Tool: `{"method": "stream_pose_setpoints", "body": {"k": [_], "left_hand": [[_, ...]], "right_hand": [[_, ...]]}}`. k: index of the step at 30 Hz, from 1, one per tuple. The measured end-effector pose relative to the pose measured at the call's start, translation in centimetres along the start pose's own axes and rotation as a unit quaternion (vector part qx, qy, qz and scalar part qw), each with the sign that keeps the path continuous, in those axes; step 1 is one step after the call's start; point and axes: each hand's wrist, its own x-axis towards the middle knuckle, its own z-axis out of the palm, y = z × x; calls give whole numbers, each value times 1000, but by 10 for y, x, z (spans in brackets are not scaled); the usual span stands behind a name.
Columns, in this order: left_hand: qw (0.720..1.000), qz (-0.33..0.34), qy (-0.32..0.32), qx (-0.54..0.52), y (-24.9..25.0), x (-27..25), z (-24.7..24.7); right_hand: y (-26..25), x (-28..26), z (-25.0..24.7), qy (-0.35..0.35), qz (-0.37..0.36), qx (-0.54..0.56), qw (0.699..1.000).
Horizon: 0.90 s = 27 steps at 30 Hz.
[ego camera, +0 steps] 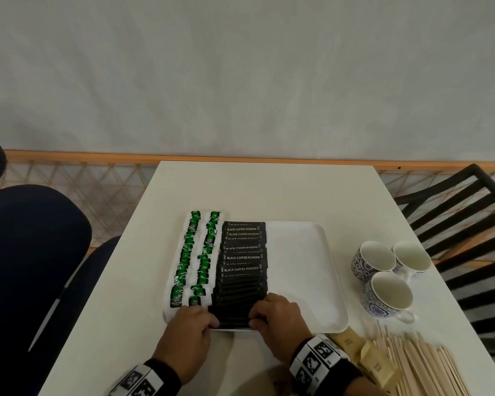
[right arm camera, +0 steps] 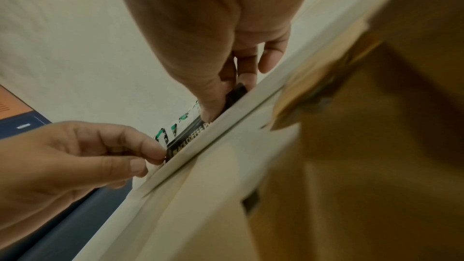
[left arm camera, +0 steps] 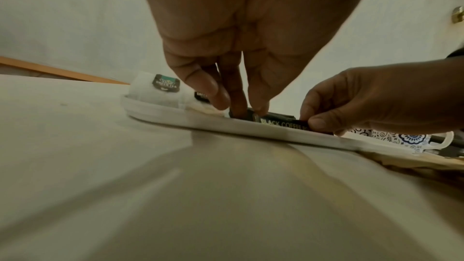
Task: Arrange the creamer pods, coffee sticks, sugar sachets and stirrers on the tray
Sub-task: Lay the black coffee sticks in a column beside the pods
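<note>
A white tray [ego camera: 306, 267] lies on the table. Two columns of green-labelled pods [ego camera: 196, 258] fill its left side. Beside them runs a column of black coffee sticks [ego camera: 242, 270]. At the tray's near edge my left hand [ego camera: 196, 318] and right hand [ego camera: 265, 312] pinch the two ends of the nearest black coffee stick [left arm camera: 281, 122], which stands on its long edge just inside the rim [left arm camera: 251, 129]. The right wrist view shows the same stick [right arm camera: 191, 139] held between both hands. Brown sugar sachets [ego camera: 366, 358] and wooden stirrers [ego camera: 423, 364] lie on the table at the near right.
Three blue-patterned cups [ego camera: 389, 275] stand right of the tray. A black slatted chair [ego camera: 463, 224] is beyond the table's right edge, and a dark blue chair [ego camera: 32, 252] is at the left. The tray's right half [ego camera: 300, 252] is bare.
</note>
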Motion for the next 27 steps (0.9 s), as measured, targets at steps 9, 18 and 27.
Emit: {"method": "stream_pose_setpoints", "body": {"k": [9,18,27], "left_hand": [[1000,-12,14,21,3,1,1],[991,-111,66,17,4,1,-1],[993,-101,28,48,11,3,1]], "right_hand": [[-5,-1,0,31,-13,-51,998],[-7,-3,-2,15,-30,-103,994],[-6,-5,-1,15,-7,-154,988]]}}
